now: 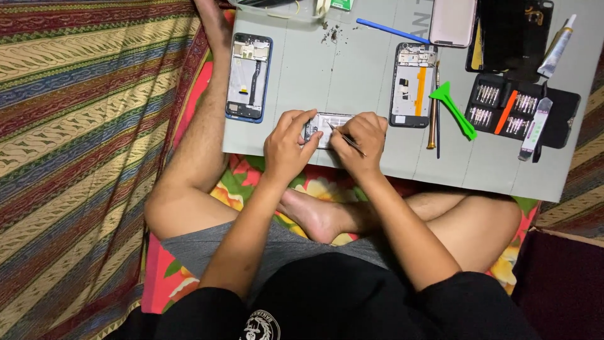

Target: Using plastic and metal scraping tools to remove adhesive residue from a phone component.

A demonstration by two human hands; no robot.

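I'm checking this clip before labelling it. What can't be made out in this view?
- Opened phone, head view: mostly covered by the left hand and right hand.
- Thin tool's tip: too small to tell.
- Pink phone, black panel: cut off by the top edge.

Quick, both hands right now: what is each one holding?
Left hand: closed on the end of the opened phone, steadying it on the grey mat.
Right hand: closed on thin metal tweezers, tips at the phone.
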